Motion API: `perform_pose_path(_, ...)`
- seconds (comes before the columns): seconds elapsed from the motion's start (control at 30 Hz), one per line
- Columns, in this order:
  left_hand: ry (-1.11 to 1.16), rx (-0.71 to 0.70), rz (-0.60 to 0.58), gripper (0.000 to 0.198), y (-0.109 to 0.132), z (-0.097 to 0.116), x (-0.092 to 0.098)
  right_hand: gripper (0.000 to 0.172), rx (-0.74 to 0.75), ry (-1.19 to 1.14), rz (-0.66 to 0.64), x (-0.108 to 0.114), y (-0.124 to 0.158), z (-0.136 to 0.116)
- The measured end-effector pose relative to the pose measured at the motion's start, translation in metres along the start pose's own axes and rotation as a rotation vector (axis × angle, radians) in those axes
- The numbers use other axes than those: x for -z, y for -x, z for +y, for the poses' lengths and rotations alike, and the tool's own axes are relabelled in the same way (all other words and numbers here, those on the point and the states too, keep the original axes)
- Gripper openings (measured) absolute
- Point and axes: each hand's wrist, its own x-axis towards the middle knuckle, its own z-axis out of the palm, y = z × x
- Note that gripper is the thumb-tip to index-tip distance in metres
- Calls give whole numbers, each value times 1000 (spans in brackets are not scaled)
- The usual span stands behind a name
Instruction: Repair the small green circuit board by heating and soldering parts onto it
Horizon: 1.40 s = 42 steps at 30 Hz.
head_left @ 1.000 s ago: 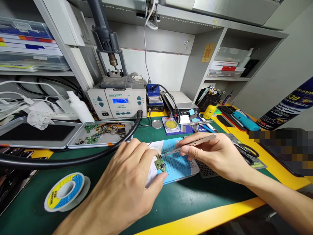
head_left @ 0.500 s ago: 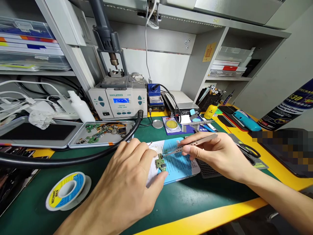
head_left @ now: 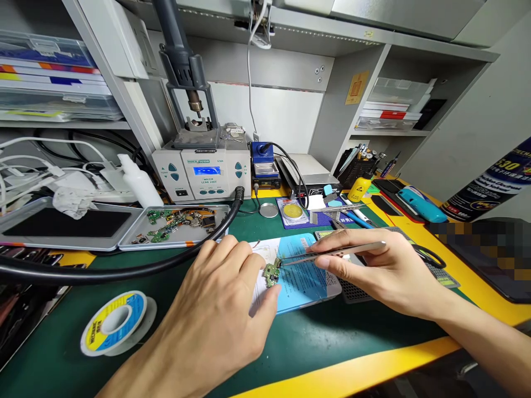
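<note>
A small green circuit board (head_left: 271, 273) is above a blue-and-white box (head_left: 309, 279) with printed text. My left hand (head_left: 226, 298) grips the board at its edge between thumb and fingers; the exact contact of the fingertips is partly hidden. Metal tweezers (head_left: 352, 250) are pinched in my right hand (head_left: 369, 265). Their thin tips reach left to the board's upper right edge and seem to touch it.
A solder spool (head_left: 93, 334) lies at left on the green mat (head_left: 307, 348). A black hose (head_left: 124, 272) runs behind my left hand from the hot air station (head_left: 203, 171). Behind stand a tray of circuit boards (head_left: 128, 246) and a yellow flux tin (head_left: 292, 211).
My right hand has shifted right, and the tweezers now lie flatter. The circuit board has turned slightly in my left hand, which stays nearly in place.
</note>
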Motion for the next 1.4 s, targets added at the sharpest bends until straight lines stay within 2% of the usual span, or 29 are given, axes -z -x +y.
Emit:
perform_pose_path(0.33, 10, -8, 3, 17, 0, -1, -1, 28, -43, -22, -13, 6, 0, -2)
perform_pose_path(0.73, -9, -4, -40, 20, -2, -1, -4, 19, 23, -8, -37, 8, 1, -1)
perform_pose_path(0.9, -11, -3, -34, 19, -1, -2, -2, 21, 34, -1, -46, 9, 2, 0)
perform_pose_path(1.4, 23, -1, -4, 13, -2, -1, 0, 16, 157, 17, 17, 5, 4, 3)
